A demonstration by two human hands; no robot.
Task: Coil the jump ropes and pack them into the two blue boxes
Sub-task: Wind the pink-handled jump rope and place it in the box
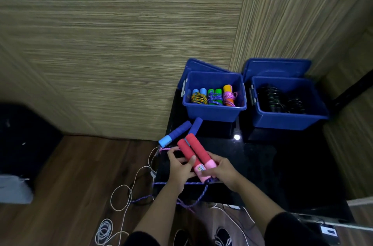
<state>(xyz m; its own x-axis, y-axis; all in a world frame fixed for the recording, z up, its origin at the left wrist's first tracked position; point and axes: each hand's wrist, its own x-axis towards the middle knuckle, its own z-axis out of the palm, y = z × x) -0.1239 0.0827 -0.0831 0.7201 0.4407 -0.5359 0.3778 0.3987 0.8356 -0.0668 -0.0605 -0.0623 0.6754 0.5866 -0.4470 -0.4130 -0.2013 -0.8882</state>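
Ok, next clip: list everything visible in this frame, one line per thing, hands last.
blue boxes: two, blue, open, side by side at the back of the black table.
lids: two, blue, propped behind the boxes.
coiled ropes: three, with blue, green and orange handles, in the left box.
dark ropes: count unclear, black, in the right box.
blue handles: two, blue, on the table in front of the left box.
red handles: two, red with pink ends, held over the table.
purple cord: one, purple, trailing off the table's near edge.
white cable: white, looped on the wooden floor.
black table: one, black.
left hand: grips the red handles.
right hand: grips their pink ends.
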